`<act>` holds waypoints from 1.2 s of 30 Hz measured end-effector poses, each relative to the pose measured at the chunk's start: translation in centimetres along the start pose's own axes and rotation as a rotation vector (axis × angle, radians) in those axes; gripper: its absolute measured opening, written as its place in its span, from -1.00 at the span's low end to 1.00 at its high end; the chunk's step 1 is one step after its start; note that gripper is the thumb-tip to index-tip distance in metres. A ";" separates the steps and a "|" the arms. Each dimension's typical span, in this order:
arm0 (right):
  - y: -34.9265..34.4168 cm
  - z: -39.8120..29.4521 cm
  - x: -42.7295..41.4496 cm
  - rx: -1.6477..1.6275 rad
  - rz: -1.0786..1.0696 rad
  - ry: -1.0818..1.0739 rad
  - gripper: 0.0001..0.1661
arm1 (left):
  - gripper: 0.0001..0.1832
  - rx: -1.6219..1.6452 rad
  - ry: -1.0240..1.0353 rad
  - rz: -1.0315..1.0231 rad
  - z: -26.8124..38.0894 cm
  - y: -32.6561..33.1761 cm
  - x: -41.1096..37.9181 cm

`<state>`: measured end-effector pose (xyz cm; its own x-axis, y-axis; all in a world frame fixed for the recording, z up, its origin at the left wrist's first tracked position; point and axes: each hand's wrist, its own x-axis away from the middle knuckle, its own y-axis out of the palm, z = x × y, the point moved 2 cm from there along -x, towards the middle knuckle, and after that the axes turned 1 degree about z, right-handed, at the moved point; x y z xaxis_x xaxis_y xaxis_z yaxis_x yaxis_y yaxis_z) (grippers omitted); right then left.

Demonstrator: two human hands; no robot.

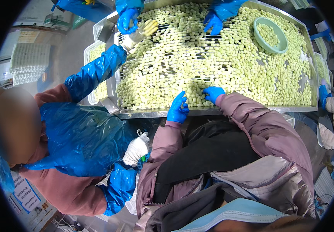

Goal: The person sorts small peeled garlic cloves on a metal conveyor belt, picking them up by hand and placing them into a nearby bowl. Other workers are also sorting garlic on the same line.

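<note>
Many pale green, oval fruits or beans (155,87) cover a metal sorting table (155,113) with a slatted bed. My left hand (178,109), in a blue glove, is raised over the table's near edge with its fingers partly curled; whether something small is between them cannot be made out. To its right, my right hand (213,94), also blue-gloved, touches the green pieces close to the near edge, its fingertips partly hidden among them. A green plastic bowl (284,43) holding more of the pieces rests on the table's far right part.
A co-worker in blue plastic sleeves (96,71) stands at my left, one gloved hand (149,27) over the table. Across from me, another person's blue-gloved hands (214,23) reach in. White baskets (91,97) adjoin the left end. More people are at the right.
</note>
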<state>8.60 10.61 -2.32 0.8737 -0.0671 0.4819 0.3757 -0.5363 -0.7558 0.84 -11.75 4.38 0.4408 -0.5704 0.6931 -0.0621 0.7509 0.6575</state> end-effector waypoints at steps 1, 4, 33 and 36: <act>0.1 0.3 0.1 -0.019 -0.005 -0.015 -0.58 | -0.46 -0.033 -0.003 0.010 0.1 0.0 0.0; 0.4 0.7 0.8 -0.213 0.019 -0.048 -0.55 | -0.42 -0.099 -0.004 0.034 0.3 -0.1 0.1; -6.6 -4.6 6.4 -0.671 0.202 -0.017 -0.67 | -0.68 -0.427 -0.195 -0.058 -4.1 3.8 -2.0; -5.9 -4.2 6.2 -0.659 0.242 -0.014 -0.70 | -0.68 -0.536 -0.208 -0.035 -4.6 3.8 -2.4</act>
<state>10.47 9.84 7.03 0.9148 -0.2405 0.3245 -0.0920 -0.9063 -0.4124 3.63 -5.98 3.86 0.2458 -0.6106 0.7528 0.4357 0.7633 0.4769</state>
